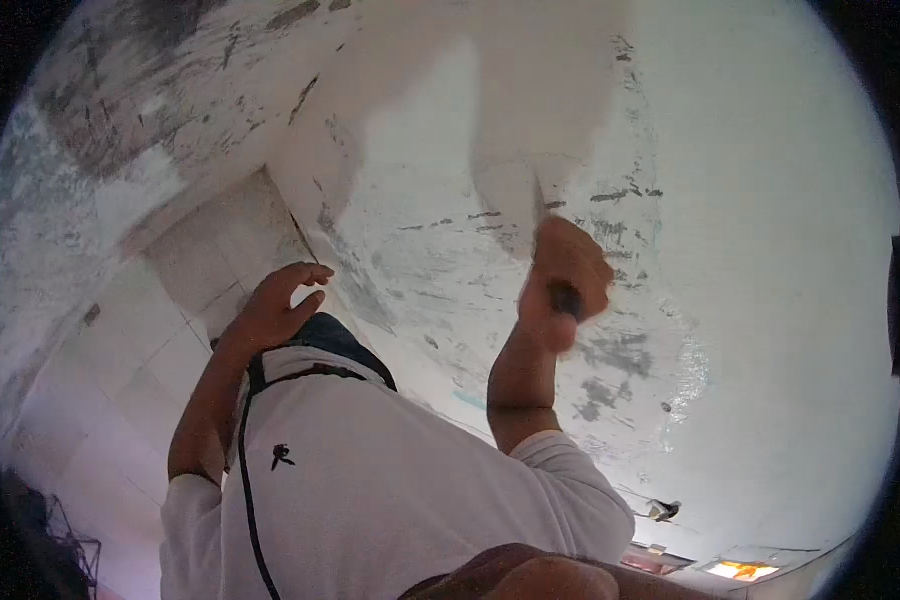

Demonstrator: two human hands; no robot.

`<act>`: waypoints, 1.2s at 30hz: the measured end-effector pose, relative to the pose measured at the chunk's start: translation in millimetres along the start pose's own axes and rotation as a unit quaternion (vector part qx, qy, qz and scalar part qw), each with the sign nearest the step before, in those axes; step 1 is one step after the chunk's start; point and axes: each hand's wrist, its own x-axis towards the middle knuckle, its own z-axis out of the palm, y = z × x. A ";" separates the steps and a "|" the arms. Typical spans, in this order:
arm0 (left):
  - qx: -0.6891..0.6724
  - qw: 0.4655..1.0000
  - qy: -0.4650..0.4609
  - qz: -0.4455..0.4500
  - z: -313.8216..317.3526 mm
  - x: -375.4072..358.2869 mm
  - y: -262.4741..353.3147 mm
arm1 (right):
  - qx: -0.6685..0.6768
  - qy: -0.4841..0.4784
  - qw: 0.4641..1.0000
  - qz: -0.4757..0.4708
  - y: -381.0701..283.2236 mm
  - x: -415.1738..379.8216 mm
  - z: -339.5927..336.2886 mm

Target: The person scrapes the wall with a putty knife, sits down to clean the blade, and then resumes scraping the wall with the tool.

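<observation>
My right hand [570,272] is closed round the dark handle [564,298] of a tool and is held up to the patchy white wall [450,260]. A thin blade [540,198] seen edge-on sticks out past my knuckles, at or very near the wall. Grey and dark marks show around it. My left hand [282,305] hangs at the left, by my waist, with its fingers and thumb apart and nothing between them.
A second scuffed wall [80,170] rises at the left. Pale floor tiles [150,330] lie below it. A dark metal frame [85,550] stands at the lower left. Fittings [663,510] and a small orange-lit panel [743,571] are at the lower right.
</observation>
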 end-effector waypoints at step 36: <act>-0.058 0.998 0.026 -0.028 -1.3 -17.7 -15.3 | -0.053 -0.097 0.981 0.162 32.5 3.0 -6.0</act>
